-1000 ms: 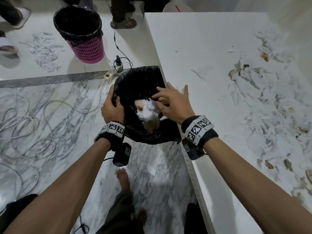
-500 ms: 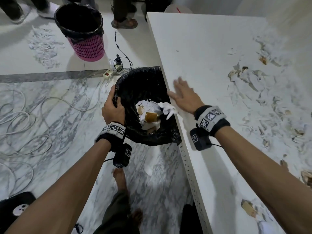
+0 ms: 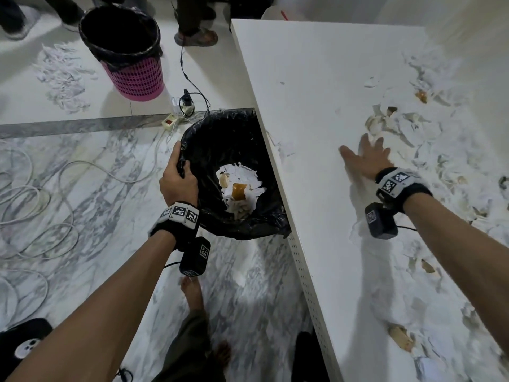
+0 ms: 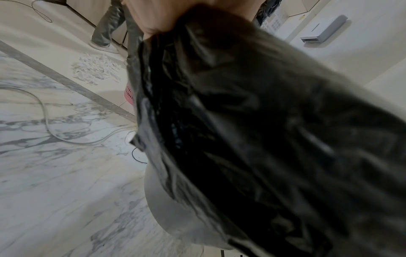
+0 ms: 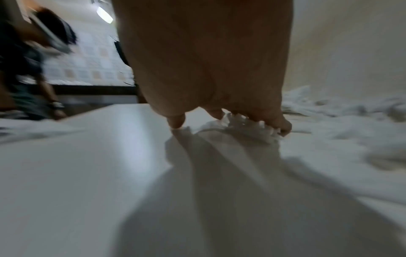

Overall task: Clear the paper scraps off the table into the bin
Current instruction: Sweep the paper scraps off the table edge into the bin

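A bin lined with a black bag (image 3: 220, 144) stands on the floor against the white table's (image 3: 316, 92) left edge, with white and brown scraps (image 3: 239, 188) lying inside it. My left hand (image 3: 177, 177) grips the bag's rim on its left side; the left wrist view is filled by the black bag (image 4: 263, 139). My right hand (image 3: 366, 158) lies flat with fingers spread on the table, beside the paper scraps (image 3: 440, 161) strewn over the table's right half. In the right wrist view the fingertips (image 5: 175, 120) touch small white scraps (image 5: 241, 125).
A pink bin with a black liner (image 3: 126, 51) stands on the floor at the back left, shredded paper (image 3: 63, 75) beside it. White cables (image 3: 41, 188) and a power strip (image 3: 170, 121) lie on the marble floor. People's feet (image 3: 197, 37) stand at the back.
My right hand has left the bin's mouth and moved right across the table to the scraps, now flat and spread. The scraps it held lie in the bin. The left hand keeps its grip.
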### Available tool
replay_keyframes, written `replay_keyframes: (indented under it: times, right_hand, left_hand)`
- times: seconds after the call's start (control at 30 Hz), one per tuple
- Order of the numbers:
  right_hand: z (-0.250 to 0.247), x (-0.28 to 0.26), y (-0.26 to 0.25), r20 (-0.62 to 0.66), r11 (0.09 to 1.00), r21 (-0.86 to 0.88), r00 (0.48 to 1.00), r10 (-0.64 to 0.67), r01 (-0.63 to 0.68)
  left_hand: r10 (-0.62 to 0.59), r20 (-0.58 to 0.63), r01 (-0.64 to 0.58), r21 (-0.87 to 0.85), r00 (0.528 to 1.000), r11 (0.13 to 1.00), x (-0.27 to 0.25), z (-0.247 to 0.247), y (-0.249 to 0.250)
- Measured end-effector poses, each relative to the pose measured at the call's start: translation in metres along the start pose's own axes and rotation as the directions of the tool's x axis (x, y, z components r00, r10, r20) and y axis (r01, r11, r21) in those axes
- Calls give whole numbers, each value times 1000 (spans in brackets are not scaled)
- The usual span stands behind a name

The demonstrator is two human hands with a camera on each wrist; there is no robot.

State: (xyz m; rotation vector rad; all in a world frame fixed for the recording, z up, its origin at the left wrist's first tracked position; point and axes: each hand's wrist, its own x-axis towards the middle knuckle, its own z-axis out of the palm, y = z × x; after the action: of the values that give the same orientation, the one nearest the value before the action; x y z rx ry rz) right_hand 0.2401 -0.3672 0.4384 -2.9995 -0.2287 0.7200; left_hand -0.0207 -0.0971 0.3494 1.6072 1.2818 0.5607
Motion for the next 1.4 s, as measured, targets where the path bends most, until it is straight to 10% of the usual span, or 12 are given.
replay_keyframes:
  times: [0.13, 0.3, 0.5, 0.63, 0.8, 0.97, 1.23, 1.4]
  right_hand:
    - [25, -23, -49, -37, 980, 7, 980, -198, 198]
    - [48, -55, -121, -149, 847, -130, 834, -531, 516]
    - [30, -59, -145, -275, 765, -80, 724, -633, 639]
    - [-3, -14, -117, -410, 887, 33, 816, -408, 460]
    - [-21, 51, -66, -182, 999, 25, 983, -17, 22]
    - [-6, 46, -92, -74, 976, 69, 977, -200, 205]
    - [42, -24, -142, -12, 792, 6, 792, -611, 611]
    - [35, -38, -132, -355, 634, 185, 652, -670, 751]
  left_hand:
    - [-20, -20, 20, 12, 1000, 1000, 6, 3, 3]
    - [9, -11, -9, 17, 1000, 1000, 19, 5, 9]
    - [40, -9, -40, 18, 999, 999, 32, 6, 14]
    - [43, -2, -43, 4, 999, 999, 46, 11, 15]
    - [64, 15, -64, 11, 998, 998, 60, 15, 16]
    - [75, 40, -77, 49, 996, 996, 71, 16, 21]
    - [78, 55, -82, 62, 995, 995, 69, 15, 21]
    - [74, 57, -76, 43, 996, 996, 56, 9, 19]
